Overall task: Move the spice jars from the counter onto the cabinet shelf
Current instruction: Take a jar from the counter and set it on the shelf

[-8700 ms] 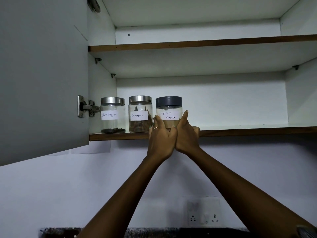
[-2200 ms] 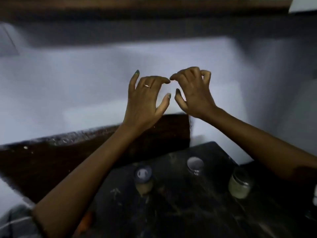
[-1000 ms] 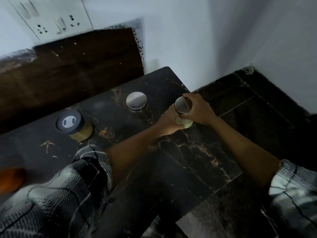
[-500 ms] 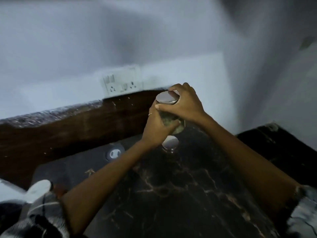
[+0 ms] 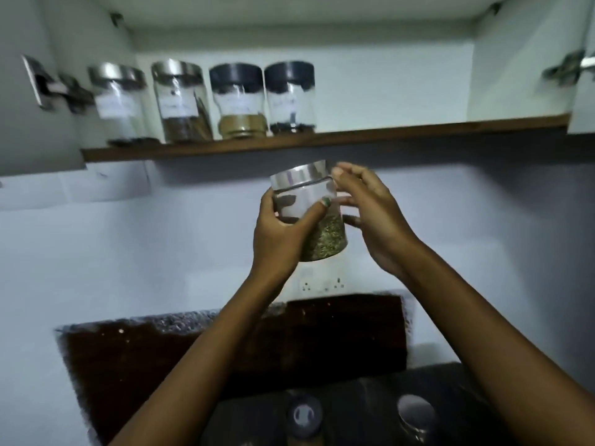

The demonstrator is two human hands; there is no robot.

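Jar (image 5: 317,220) in L grip (image 5: 283,230), R grip (image 5: 373,220) loose alongside, below shelf (image 5: 418,132).

One camera only, on my head, tilted up and forward from close range. It faces the wall: cabinet shelf (image 5: 322,140) towards twelve o'clock, counter (image 5: 360,410) at six, my raised forearms entering from five and seven.

The four shelf jars (image 5: 206,101) at 11 o'clock carry white handwritten labels (image 5: 112,106), all too blurred to read.
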